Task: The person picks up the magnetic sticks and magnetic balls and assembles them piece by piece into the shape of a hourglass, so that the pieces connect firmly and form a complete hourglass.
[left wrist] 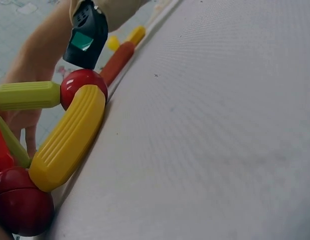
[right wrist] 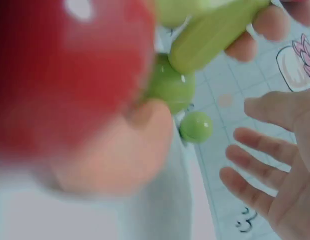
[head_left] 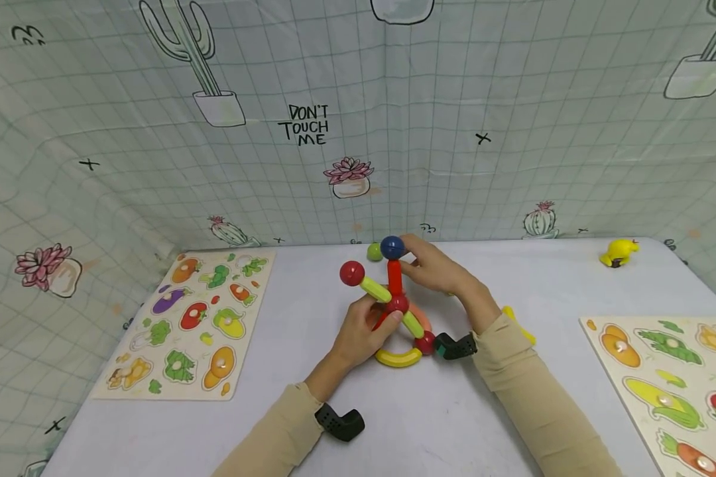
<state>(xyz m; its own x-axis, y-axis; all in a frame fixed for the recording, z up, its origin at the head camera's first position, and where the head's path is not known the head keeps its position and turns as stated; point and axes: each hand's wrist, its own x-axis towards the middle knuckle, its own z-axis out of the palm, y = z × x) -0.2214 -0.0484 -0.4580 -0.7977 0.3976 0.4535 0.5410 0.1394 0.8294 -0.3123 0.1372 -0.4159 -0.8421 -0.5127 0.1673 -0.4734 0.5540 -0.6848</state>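
A toy construction of coloured balls and rods stands on the table between the hands. My left hand grips it at the middle red ball, thumb in front and fingers behind. A yellow-green rod slants up to another red ball. From the middle rises a red rod topped by a blue ball. Right beside these is my right hand; its fingers look spread and loose in the right wrist view. Low down are a curved yellow piece and a curved orange piece.
A small green ball lies behind the construction. A yellow rod lies near the right sleeve, and a yellow toy sits at the back right. Vegetable puzzle boards lie at left and right. A patterned curtain hangs behind.
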